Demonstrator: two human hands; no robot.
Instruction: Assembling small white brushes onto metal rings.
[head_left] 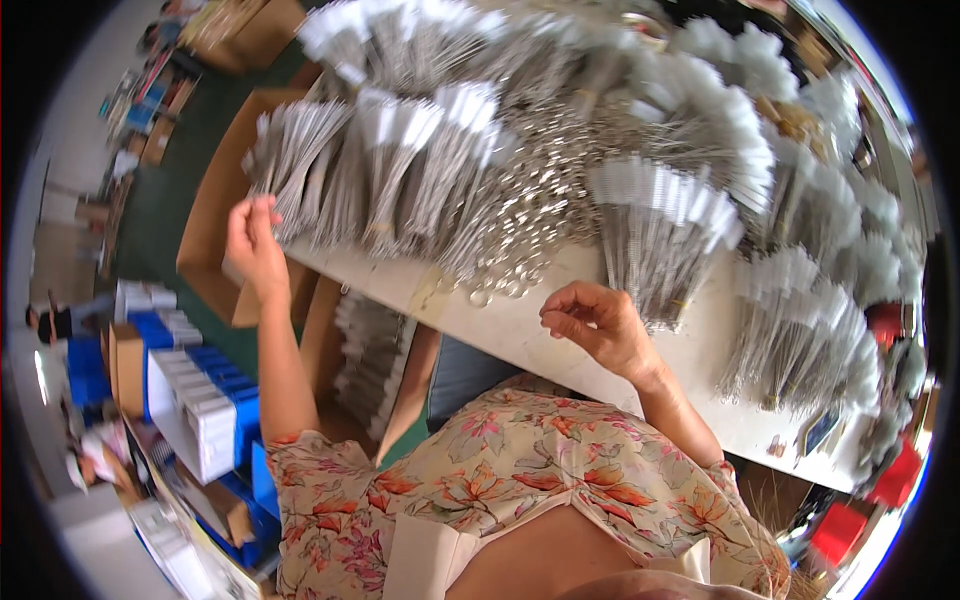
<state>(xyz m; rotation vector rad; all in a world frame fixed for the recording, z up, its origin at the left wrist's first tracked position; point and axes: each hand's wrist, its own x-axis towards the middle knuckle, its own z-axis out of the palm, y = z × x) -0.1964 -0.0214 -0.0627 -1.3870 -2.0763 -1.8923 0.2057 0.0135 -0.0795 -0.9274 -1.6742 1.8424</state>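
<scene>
Bundles of thin wire brushes with white bristle heads lie in rows on the table, wire ends toward me. My left hand is at the wire ends of the leftmost brush bundle, its fingers drawn together. Whether a wire is between them is too small to tell. Over the near table edge, my right hand has its thumb and fingers curled together in a pinch. Anything in that pinch is hidden. Between the hands sits a heap of shiny metal rings, and another brush bundle lies just beyond my right hand.
More brush bundles cover the right of the white table. Cardboard boxes stand off its left end, and an open box of brushes sits below the edge. Blue and white bins and other people are farther left.
</scene>
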